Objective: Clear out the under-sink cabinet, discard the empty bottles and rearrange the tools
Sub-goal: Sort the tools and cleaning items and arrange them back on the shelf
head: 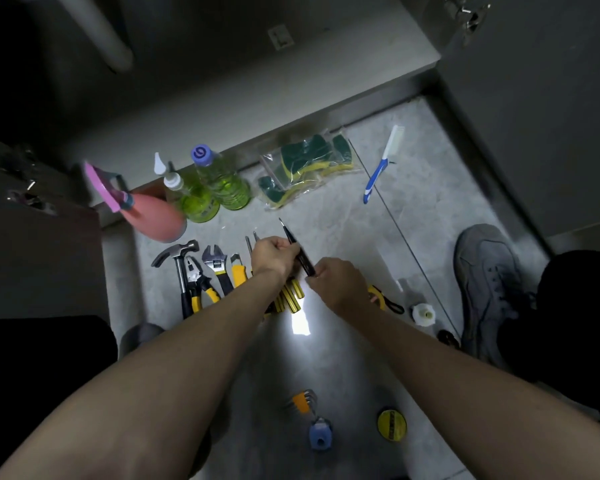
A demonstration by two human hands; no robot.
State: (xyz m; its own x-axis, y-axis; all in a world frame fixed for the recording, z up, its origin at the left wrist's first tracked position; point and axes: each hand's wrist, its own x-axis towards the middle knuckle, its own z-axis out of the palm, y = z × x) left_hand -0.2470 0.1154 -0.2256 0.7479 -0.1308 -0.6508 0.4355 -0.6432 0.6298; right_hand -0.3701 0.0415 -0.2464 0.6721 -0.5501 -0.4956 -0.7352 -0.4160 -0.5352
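Left hand [273, 255] curled round the middle of a thin black screwdriver [298, 250], right hand [338, 280] pinching its handle end, tip pointing away, yellow-handled screwdrivers [290, 296] on the floor just under the grip, hammer [179, 263] further left

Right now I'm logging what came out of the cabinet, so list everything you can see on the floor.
spray bottle: 1, pink, far left
detergent bottles: 2, green, beside the spray bottle
sponge bag: 1, green-yellow sponges, by the cabinet base
brush: 1, blue-white, right of the bag
hammer: 1, steel head, left end of tool row
pliers: 1, yellow-black
adjustable wrench: 1, yellow-black
utility knife: 1, yellow
screwdrivers: several, yellow handles, under the hands
hex key set: 1, orange holder, near foreground
tape roll: 1, yellow
shoe: 1, grey, right
left hand: grip on black screwdriver
right hand: pinching its handle end
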